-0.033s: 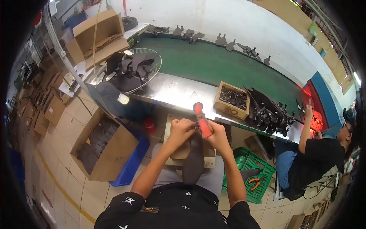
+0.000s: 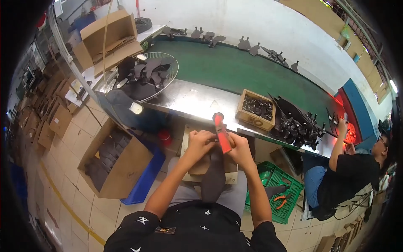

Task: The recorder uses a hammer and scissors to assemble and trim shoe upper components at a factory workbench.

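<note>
A long dark grey, sole-shaped piece (image 2: 213, 180) lies over the wooden board (image 2: 230, 178) at my lap, its wide end towards me. My left hand (image 2: 200, 145) is closed in a pinch on its narrow far end. My right hand (image 2: 240, 150) is curled around a red-and-grey tool (image 2: 223, 142) just above that end; its exact kind is unclear. The tool's round red top points towards the bench. Fingers and tool hide the spot where they meet the piece.
Ahead runs a metal bench (image 2: 184, 94) with a green belt (image 2: 210, 63), a wire basket (image 2: 176, 73) of dark pieces and a wooden box (image 2: 257, 122) of small parts. A carton (image 2: 126, 172) stands left, a green crate (image 2: 289, 210) with orange-handled pliers (image 2: 280, 202) right. A co-worker (image 2: 352, 172) sits far right.
The red-and-grey tool has turned slightly, its near end shifting a little left. The co-worker's raised hand has moved slightly. My hands stay almost in place.
</note>
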Demonstrator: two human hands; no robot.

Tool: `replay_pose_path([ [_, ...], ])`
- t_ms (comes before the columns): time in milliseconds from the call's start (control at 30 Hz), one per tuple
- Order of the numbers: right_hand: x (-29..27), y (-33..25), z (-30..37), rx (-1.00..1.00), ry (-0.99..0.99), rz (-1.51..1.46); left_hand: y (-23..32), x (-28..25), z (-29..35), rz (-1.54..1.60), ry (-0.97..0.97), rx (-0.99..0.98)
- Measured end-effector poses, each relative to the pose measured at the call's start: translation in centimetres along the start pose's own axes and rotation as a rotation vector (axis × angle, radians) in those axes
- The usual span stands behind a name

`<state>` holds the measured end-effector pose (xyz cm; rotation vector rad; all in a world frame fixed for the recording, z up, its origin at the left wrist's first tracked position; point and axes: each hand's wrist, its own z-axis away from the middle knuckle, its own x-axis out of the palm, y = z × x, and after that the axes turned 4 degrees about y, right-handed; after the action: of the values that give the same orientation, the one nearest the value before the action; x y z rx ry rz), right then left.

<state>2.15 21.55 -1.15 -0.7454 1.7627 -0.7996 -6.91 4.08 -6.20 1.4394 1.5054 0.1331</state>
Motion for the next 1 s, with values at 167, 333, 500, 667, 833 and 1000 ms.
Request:
replay_pose_path([
  [167, 0.0, -0.4, 0.3, -0.136, 0.075, -0.026, -0.5, 0.2, 0.4, 0.046, -0.004, 0.009],
  [333, -0.4, -0.9, 0.2, -0.237, 0.043, 0.089, 0.0, -0.6, -0.3, 0.177, -0.012, 0.0],
  [500, -0.4, -1.4, 0.7, -0.246, 0.135, 0.034, -0.2, 0.0, -0.4, 0.3, 0.013, -0.047],
  [667, -0.9, -3.9, 4.5, 0.096, 0.265, -0.246, -0.2, -0.5, -0.9, 0.368, -0.058, -0.032],
  [833, -2.4, -6.4, 7.1, -0.063, 0.233, 0.011, 0.2, -1.3, -1.0, 0.4, -0.118, -0.079],
  [1000, -2.2, -6.9, 6.5, -0.077, 0.172, 0.108, -0.2, -0.8, -1.1, 0.486, -0.131, -0.156],
])
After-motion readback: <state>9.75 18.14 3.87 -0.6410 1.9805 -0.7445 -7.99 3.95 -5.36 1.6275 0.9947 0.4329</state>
